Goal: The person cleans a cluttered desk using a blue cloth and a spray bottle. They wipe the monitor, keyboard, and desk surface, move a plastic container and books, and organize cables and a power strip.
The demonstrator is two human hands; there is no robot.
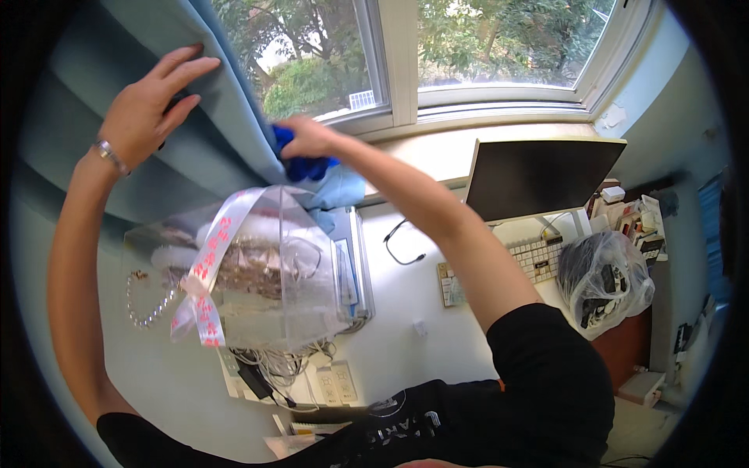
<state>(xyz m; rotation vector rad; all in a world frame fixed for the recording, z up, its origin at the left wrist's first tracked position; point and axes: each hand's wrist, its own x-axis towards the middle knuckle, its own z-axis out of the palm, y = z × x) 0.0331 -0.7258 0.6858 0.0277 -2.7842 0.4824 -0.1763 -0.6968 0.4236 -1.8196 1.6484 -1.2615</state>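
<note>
My left hand (146, 105) is raised against the light-blue curtain (117, 41), fingers apart, a metal bracelet (109, 157) on its wrist. A small dark patch shows beside the thumb; I cannot tell what it is. My right hand (307, 138), slightly blurred, grips a bunched deep-blue cloth (307, 168) at the curtain's edge, beside the window. Below the hands stands a clear plastic box (304, 292), tied with a white ribbon (213, 248) printed in red. A beaded handle (137, 313) hangs at its left. The things inside are partly hidden by reflections.
A monitor (544, 178) stands on the white desk (398, 327), with a keyboard (538, 257) below it. A filled clear plastic bag (605, 281) lies at the right. A short black cable (404, 261), tangled cables (281, 365) and power strips (336, 383) are also about.
</note>
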